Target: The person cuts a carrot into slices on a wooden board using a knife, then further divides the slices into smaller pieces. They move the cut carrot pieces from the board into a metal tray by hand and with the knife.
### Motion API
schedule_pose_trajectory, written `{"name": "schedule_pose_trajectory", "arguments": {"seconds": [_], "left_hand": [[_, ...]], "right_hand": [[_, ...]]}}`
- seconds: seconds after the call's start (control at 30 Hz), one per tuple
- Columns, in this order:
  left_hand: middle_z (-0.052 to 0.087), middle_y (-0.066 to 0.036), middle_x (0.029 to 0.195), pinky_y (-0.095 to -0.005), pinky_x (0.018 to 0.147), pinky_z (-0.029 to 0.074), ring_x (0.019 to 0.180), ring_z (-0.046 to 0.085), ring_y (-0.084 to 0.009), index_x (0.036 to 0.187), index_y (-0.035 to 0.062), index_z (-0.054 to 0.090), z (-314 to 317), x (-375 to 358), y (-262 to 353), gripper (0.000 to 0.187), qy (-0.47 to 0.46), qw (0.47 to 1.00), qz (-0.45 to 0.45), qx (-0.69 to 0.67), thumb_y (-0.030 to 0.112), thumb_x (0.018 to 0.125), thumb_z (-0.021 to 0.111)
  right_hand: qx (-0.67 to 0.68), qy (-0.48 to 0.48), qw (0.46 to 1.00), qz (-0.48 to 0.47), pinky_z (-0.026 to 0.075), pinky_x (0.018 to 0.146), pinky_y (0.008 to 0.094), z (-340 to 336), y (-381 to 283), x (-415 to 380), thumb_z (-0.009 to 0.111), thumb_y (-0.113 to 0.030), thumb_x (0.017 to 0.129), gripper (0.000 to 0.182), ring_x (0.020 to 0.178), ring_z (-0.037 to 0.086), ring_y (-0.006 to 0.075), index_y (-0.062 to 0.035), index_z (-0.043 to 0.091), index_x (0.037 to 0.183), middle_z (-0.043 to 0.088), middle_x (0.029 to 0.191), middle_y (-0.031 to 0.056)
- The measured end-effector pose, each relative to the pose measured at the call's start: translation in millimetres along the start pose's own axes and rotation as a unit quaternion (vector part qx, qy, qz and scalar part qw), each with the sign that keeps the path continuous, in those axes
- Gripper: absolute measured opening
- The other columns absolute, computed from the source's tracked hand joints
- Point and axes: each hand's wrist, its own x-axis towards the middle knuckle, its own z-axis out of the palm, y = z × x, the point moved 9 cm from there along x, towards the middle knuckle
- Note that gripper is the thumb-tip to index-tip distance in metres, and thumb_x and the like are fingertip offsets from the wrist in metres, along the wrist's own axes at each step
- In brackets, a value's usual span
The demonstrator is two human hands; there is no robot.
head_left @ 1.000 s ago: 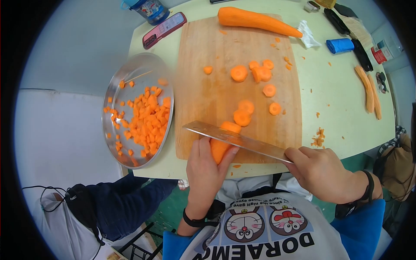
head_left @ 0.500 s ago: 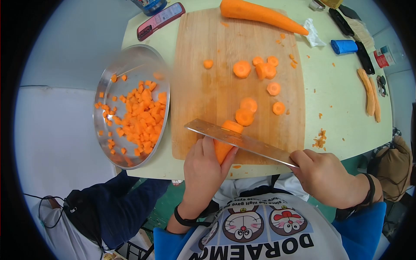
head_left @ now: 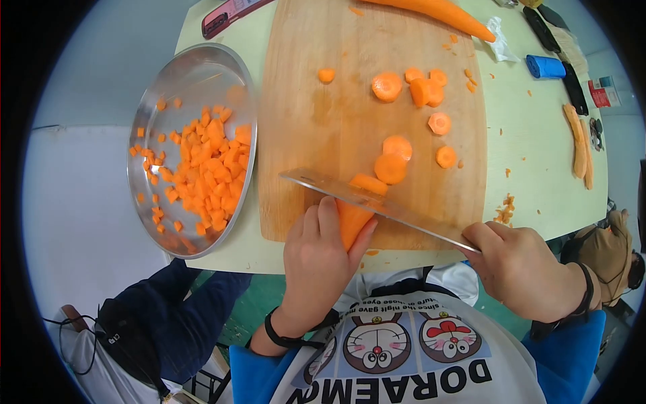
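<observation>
My left hand (head_left: 317,244) grips a thick peeled carrot (head_left: 355,223) near the front edge of the wooden cutting board (head_left: 303,135). Fingers wrap its left side and the thumb presses on the right. A wide-bladed knife (head_left: 410,226) lies across the carrot, its blade pointing left. On the right, my right hand (head_left: 515,269) is closed around the knife's handle, which is hidden in the fist. Just beyond the blade rest two large carrot slices (head_left: 390,169), one overlapping the other. Several smaller slices (head_left: 439,124) are scattered farther up the board.
A steel tray (head_left: 192,62) of diced carrot stands left of the board. At the back lie a whole carrot (head_left: 437,15), a phone (head_left: 229,15) and a crumpled tissue (head_left: 498,42). Rightward are a blue roll (head_left: 545,66) and thin peeled sticks (head_left: 577,145). Another person's legs (head_left: 178,323) show lower left.
The whole view has shifted, with the tray and board sitting slightly higher in it. Both hands keep their grips, and the blade still crosses the carrot.
</observation>
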Motion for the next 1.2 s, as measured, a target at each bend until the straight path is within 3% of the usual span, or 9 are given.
{"name": "schedule_pose_trajectory", "arguments": {"seconds": [0.5, 0.57, 0.8, 0.87, 0.93, 1.0, 1.03, 1.07, 1.2], "left_hand": [[0.051, -0.016, 0.07, -0.0373, 0.054, 0.044, 0.061, 0.054, -0.0318, 0.092, -0.0053, 0.05, -2, 1, 1, 0.041, -0.002, 1.0, -0.016, 0.025, 0.029, 0.077, 0.068], [0.052, -0.017, 0.071, -0.038, 0.054, 0.044, 0.062, 0.054, -0.0327, 0.092, -0.0052, 0.05, -1, 0, 3, 0.041, 0.003, 1.0, -0.006, 0.03, 0.028, 0.077, 0.067], [0.053, -0.018, 0.067, -0.0402, 0.052, 0.044, 0.06, 0.055, -0.0347, 0.086, -0.0033, 0.05, -2, 1, 3, 0.037, -0.006, 1.0, -0.005, 0.03, 0.028, 0.077, 0.067], [0.054, -0.021, 0.071, -0.0425, 0.055, 0.045, 0.064, 0.055, -0.0378, 0.089, -0.0032, 0.05, -2, 0, 1, 0.037, -0.021, 0.999, -0.021, 0.023, 0.029, 0.079, 0.065], [0.056, -0.023, 0.074, -0.0448, 0.058, 0.045, 0.068, 0.056, -0.0409, 0.092, -0.0032, 0.05, 3, 1, -3, 0.037, -0.04, 0.998, -0.038, 0.009, 0.03, 0.081, 0.063], [0.052, -0.017, 0.066, -0.0402, 0.051, 0.043, 0.058, 0.054, -0.0348, 0.082, -0.0022, 0.048, -3, 0, 4, 0.036, 0.016, 0.999, 0.004, 0.029, 0.027, 0.077, 0.067], [0.052, -0.017, 0.066, -0.0402, 0.051, 0.043, 0.058, 0.054, -0.0348, 0.082, -0.0022, 0.048, -2, -1, 4, 0.036, 0.017, 0.999, 0.001, 0.027, 0.027, 0.077, 0.067], [0.051, -0.017, 0.065, -0.0401, 0.051, 0.043, 0.058, 0.054, -0.0346, 0.082, -0.0018, 0.048, -3, -5, 6, 0.036, 0.018, 0.999, 0.002, 0.031, 0.027, 0.077, 0.067], [0.05, -0.016, 0.064, -0.0395, 0.05, 0.043, 0.057, 0.053, -0.0334, 0.081, -0.0004, 0.047, -3, -6, 7, 0.035, 0.038, 0.998, 0.017, 0.043, 0.027, 0.077, 0.068]], "right_hand": [[0.016, -0.031, 0.999, 0.012, 0.049, 0.052, 0.0404, -1, -3, 11, 0.055, 0.005, 0.068, 0.012, 0.061, 0.059, 0.0366, 0.006, 0.048, 0.079, 0.056, 0.065, 0.0194], [0.009, 0.015, 1.0, -0.017, 0.046, 0.05, 0.0406, 1, -2, 10, 0.054, -0.014, 0.087, 0.02, 0.056, 0.056, 0.0353, 0.002, 0.048, 0.077, 0.053, 0.061, 0.0174], [0.017, 0.065, 0.997, -0.049, 0.045, 0.05, 0.042, -1, -3, 5, 0.052, -0.015, 0.088, 0.022, 0.055, 0.056, 0.0362, 0.003, 0.048, 0.076, 0.052, 0.056, 0.0187], [0.011, 0.03, 0.999, -0.035, 0.051, 0.056, 0.0394, 3, -5, 7, 0.055, 0.008, 0.066, 0.012, 0.067, 0.062, 0.0366, 0.008, 0.053, 0.078, 0.058, 0.066, 0.0229], [0.009, 0.027, 0.999, -0.032, 0.051, 0.057, 0.0396, 2, -6, 9, 0.055, 0.008, 0.066, 0.012, 0.067, 0.062, 0.0366, 0.008, 0.053, 0.078, 0.058, 0.067, 0.023], [0.006, 0.015, 1.0, -0.026, 0.051, 0.057, 0.0398, 7, -4, 10, 0.055, 0.008, 0.066, 0.013, 0.067, 0.062, 0.0366, 0.008, 0.053, 0.079, 0.059, 0.068, 0.023], [0.003, 0.043, 0.999, -0.034, 0.048, 0.054, 0.0408, 6, -3, 9, 0.053, -0.004, 0.077, 0.01, 0.061, 0.059, 0.0367, 0.0057, 0.051, 0.077, 0.055, 0.062, 0.021], [0.005, 0.068, 0.997, -0.042, 0.046, 0.05, 0.0418, 7, -5, 6, 0.052, -0.016, 0.088, 0.023, 0.055, 0.056, 0.0368, 0.0034, 0.049, 0.075, 0.052, 0.056, 0.0191], [-0.003, 0.078, 0.996, -0.036, 0.047, 0.051, 0.042, 9, -3, 8, 0.052, -0.016, 0.087, 0.022, 0.056, 0.057, 0.0369, 0.0032, 0.049, 0.076, 0.053, 0.056, 0.0192]]}}
